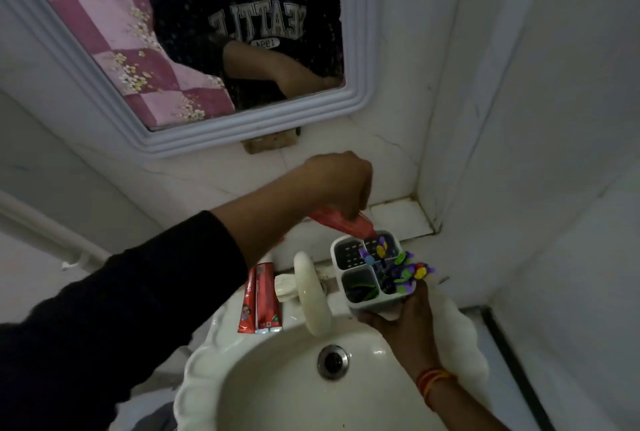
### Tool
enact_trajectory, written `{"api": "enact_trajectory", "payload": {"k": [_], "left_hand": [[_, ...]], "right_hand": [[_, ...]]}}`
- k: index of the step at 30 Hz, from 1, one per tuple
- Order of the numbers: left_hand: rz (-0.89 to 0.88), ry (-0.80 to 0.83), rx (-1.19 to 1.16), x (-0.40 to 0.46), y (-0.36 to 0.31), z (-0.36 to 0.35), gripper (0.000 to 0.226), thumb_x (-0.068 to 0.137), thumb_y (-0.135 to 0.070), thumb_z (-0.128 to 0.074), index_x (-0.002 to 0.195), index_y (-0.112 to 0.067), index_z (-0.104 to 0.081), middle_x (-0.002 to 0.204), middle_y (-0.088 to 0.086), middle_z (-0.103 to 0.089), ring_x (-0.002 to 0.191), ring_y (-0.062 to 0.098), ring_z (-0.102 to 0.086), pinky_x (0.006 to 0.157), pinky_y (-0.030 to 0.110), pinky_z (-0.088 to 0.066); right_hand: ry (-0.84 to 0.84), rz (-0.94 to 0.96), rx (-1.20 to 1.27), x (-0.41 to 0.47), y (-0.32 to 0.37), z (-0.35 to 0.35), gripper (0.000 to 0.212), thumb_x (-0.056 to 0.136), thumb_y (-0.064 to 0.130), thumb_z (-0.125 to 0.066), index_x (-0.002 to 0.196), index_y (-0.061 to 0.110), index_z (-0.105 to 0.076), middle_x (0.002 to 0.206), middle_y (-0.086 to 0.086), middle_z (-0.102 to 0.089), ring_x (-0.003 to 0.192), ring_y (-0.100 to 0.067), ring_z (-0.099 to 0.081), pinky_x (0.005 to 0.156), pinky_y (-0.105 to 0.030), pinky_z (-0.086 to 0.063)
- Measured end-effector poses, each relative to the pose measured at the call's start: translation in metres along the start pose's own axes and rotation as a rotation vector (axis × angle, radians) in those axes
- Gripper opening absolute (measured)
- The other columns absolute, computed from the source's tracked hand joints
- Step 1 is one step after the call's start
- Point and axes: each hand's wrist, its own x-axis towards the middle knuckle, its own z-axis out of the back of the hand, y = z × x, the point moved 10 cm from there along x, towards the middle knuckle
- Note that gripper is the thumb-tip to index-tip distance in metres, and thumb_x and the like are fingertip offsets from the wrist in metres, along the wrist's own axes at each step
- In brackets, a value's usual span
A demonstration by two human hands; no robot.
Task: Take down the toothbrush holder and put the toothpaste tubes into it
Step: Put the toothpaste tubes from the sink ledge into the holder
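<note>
Left hand [341, 184] grips one red tube [341, 222]; right hand [401, 318] grips holder [372, 269]; two tubes [260, 299] lie on sink [204, 371].

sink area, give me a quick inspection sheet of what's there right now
surface: white sink rim, basin empty, drain open
job's things: toothbrush holder, four compartments, held above the rim; red toothpaste tube tip entering a far compartment; two more tubes lying on the rim
clutter: coloured items in the holder's right side
grips: left hand holds the tube; right hand supports the holder from below
cables: nothing seen
surroundings: white tap, mirror, tiled walls
</note>
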Motion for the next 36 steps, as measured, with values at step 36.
{"api": "enact_trajectory", "payload": {"k": [36], "left_hand": [[0.082, -0.145, -0.327, -0.008, 0.087, -0.121, 0.050, 0.100, -0.039, -0.050, 0.148, -0.025, -0.046, 0.120, 0.009, -0.056, 0.098, 0.027, -0.062, 0.086, 0.038, -0.054]], "right_hand": [[0.028, 0.042, -0.100, 0.003, 0.000, 0.000, 0.111, 0.048, 0.045, -0.094, 0.140, 0.013, -0.042, 0.137, -0.002, -0.058, 0.127, -0.017, -0.057, 0.098, -0.016, -0.046]]}}
